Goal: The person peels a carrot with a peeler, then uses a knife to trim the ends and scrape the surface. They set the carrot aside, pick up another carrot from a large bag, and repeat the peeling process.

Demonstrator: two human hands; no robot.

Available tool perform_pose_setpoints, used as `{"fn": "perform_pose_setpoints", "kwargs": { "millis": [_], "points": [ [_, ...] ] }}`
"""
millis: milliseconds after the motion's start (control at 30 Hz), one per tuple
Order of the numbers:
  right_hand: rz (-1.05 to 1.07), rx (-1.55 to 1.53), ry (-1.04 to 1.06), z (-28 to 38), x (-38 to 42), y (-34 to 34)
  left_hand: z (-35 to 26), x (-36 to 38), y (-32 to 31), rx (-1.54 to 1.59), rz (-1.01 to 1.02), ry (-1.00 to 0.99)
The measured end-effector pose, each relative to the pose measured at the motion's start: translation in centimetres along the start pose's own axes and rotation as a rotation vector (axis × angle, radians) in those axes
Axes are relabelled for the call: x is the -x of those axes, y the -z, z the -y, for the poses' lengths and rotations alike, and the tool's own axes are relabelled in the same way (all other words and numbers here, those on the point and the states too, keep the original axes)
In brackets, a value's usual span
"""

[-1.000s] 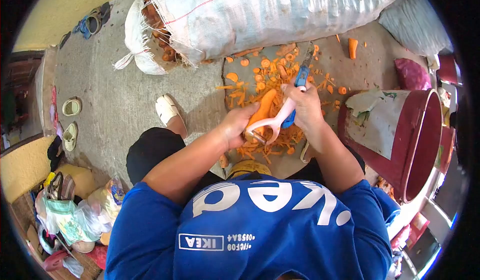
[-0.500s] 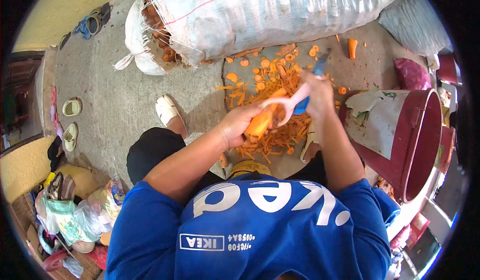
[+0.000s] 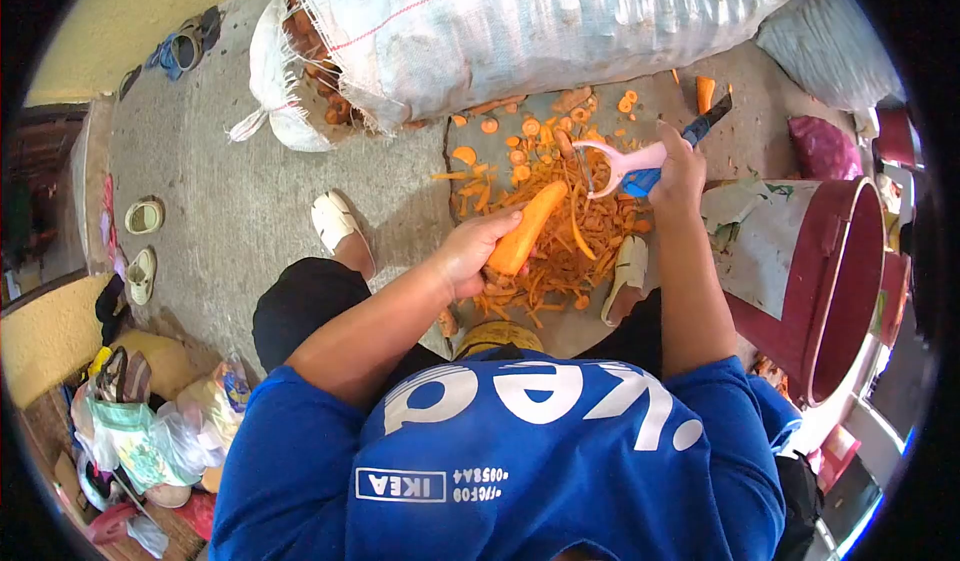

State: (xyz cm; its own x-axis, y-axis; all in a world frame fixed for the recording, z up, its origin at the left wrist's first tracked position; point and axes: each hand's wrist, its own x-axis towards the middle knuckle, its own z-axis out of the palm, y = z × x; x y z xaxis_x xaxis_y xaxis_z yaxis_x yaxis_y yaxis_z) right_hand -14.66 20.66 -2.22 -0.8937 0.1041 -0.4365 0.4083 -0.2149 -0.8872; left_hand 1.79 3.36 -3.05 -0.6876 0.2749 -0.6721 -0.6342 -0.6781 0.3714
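Observation:
My left hand is wrapped round the lower end of a peeled-looking carrot, its tip pointing away from me. My right hand grips a pink Y-shaped peeler, whose blade end sits up and to the right of the carrot, apart from it. A knife with a dark blade and blue handle is also in the right hand, blade sticking out past the fingers. A long strip of peel hangs beside the carrot. Below both hands lies a pile of carrot peelings.
A large white woven sack lies ahead, with carrots showing at its torn end. Carrot slices and a carrot piece lie on the concrete. A tipped red bucket is at right; plastic bags are at lower left.
My right hand has moved right with the peeler and knife, so the peeler has come off the carrot. The left hand still holds the carrot in nearly the same place.

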Motion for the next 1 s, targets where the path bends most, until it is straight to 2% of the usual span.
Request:
{"fn": "perform_pose_setpoints", "kwargs": {
  "millis": [67, 167, 267, 367, 467, 533, 567, 633, 667, 767, 800, 867, 933, 1000],
  "points": [
    [0.097, -0.039, 0.025, -0.4, 1.1, 0.1, -0.5, 0.3, -0.5, -0.029, -0.03, -0.001],
    [0.322, 0.086, -0.085, -1.7, 5.8, -2.3, -0.8, 0.3, -1.4, 0.13, -0.042, 0.024],
    [0.204, 0.172, -0.066, -2.0, 4.2, -2.2, -0.3, 0.0, -1.1, -0.088, -0.17, 0.035],
    [0.044, 0.03, 0.073, -0.6, 1.6, -1.1, 0.1, -0.4, -0.1, -0.141, -0.13, -0.034],
    [0.108, 0.055, 0.035, -1.1, 2.9, -1.5, 0.0, -0.2, -0.8, -0.046, -0.135, -0.036],
    [0.159, 0.114, 0.001, -1.9, 4.3, -2.4, -0.1, 0.2, -1.0, -0.183, -0.123, -0.033],
    [0.114, 0.082, -0.013, -2.2, 3.4, -1.8, -0.1, 0.3, -1.0, -0.252, -0.119, -0.029],
    [0.023, 0.016, -0.041, -2.6, -0.9, 0.7, 0.3, 0.2, -0.7, -0.568, -0.06, -0.191],
    [-0.083, 0.078, 0.109, -2.6, -3.4, 2.0, 0.5, 0.0, -0.5, -0.726, -0.028, -0.272],
    [-0.099, 0.63, 0.177, -0.3, -1.4, 1.4, 0.0, -0.1, 0.4, -1.1, -0.19, -0.403],
    [0.101, 0.786, 0.249, 0.6, 2.0, -0.3, -0.5, -0.1, 0.4, -1.136, -0.241, -0.435],
    [0.349, 0.88, 0.226, 0.7, 7.3, -2.6, -1.8, 0.2, 0.2, -1.201, -0.35, -0.495],
    [0.526, 1.207, 0.747, -1.7, 7.5, -1.7, -2.4, 0.3, 0.3, -1.226, -0.417, -0.551],
    [0.52, 1.299, 0.681, -2.0, 7.9, -1.5, -3.1, 0.7, -0.1, -1.254, -0.459, -0.54]
  ]
}}
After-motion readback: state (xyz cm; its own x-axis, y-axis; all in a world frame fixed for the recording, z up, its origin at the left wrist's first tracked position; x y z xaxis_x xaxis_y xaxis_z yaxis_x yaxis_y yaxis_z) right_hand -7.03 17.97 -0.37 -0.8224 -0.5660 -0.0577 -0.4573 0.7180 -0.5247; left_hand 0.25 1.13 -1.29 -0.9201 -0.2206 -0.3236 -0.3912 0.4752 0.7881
